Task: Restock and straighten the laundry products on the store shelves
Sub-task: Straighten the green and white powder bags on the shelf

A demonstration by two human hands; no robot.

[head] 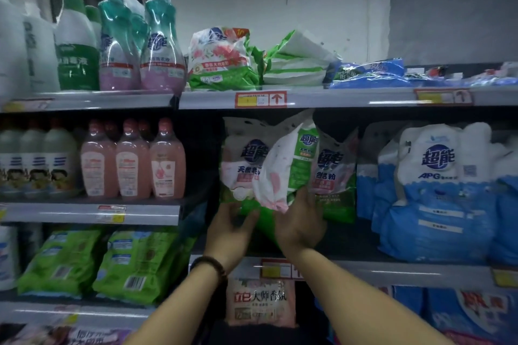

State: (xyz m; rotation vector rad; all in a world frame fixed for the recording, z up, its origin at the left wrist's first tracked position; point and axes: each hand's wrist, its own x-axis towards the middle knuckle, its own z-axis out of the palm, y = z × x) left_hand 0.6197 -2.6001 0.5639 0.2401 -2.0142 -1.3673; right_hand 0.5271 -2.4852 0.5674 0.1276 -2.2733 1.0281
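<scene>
On the middle shelf (392, 269) stand three green, white and pink detergent powder bags. The centre bag (283, 173) leans tilted between the left bag (241, 165) and the right bag (335, 173). My left hand (228, 232), with a bead bracelet on the wrist, holds the bottom of the centre bag from the left. My right hand (301, 221) grips the same bag's bottom from the right, fingers curled behind it.
Blue and white detergent bags (437, 193) fill the shelf to the right. Pink bottles (131, 162) stand at left. The top shelf carries pump bottles (159, 45), a floral bag (221, 59) and flattened bags (297, 61). Green pouches (134, 260) lie lower left; a pink pack (260, 302) sits below.
</scene>
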